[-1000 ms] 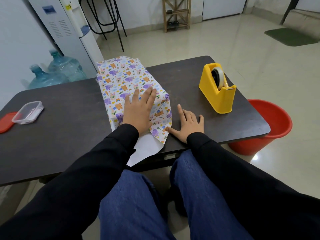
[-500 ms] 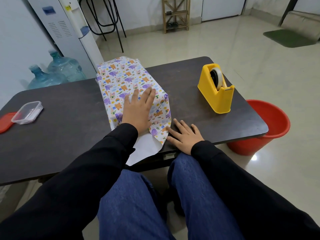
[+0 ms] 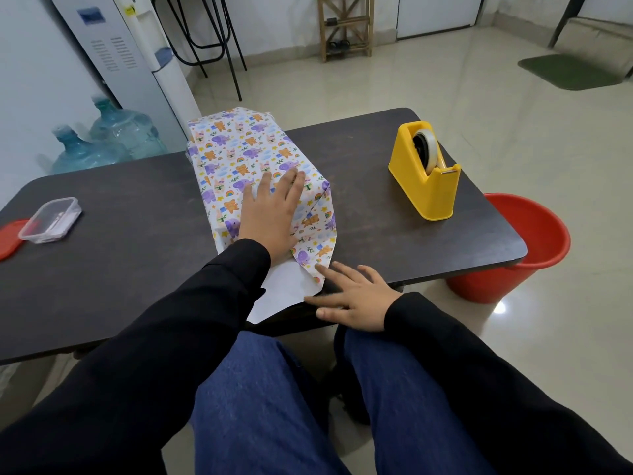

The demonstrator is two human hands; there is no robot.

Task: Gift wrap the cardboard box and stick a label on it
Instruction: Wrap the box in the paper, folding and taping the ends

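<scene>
Office-like room: water dispenser (image 3: pixel 113 60), spare water jugs (image 3: pixel 102 142), tiled floor (image 3: pixel 479 97), dark table (image 3: pixel 120 207).

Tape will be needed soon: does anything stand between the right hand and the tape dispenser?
Nothing visible does. Only dark table surface lies between the right hand and the tape dispenser.

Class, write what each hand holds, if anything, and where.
Nothing is gripped. Left hand presses flat on top of the wrapped box; right hand touches the near flap.

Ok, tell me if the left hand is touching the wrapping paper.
Touching. Head view shows the left hand lying flat on the wrapping paper, no gap.
</scene>
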